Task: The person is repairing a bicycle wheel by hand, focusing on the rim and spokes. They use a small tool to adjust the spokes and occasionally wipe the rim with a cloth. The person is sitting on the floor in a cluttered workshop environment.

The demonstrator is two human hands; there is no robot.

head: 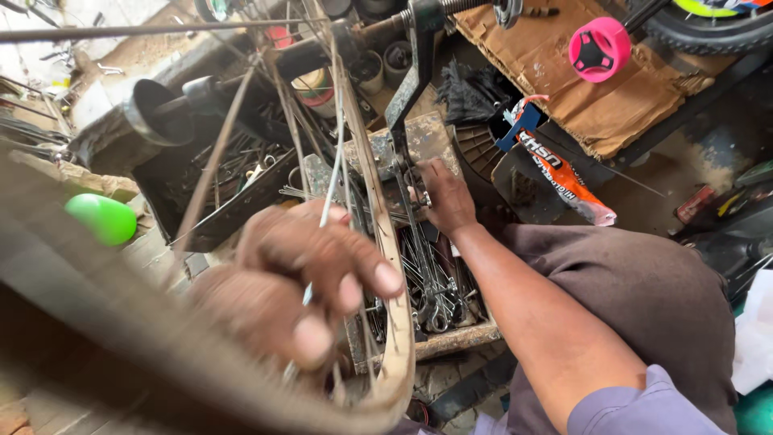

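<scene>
A bicycle wheel rim with thin metal spokes stands upright close to the camera, held in a truing stand. My left hand, blurred and near the lens, is closed around one or two spokes just inside the rim. My right hand reaches forward to the far side of the wheel, fingers curled at the stand's upright by the rim; what it grips is hidden. Below the wheel sits a rusty tool tray full of spanners.
A black box of loose spokes and parts lies left of the wheel, with a green oval object beside it. Cardboard, a pink round cap, a tyre and a printed wrapper lie at the right. Paint tins stand behind.
</scene>
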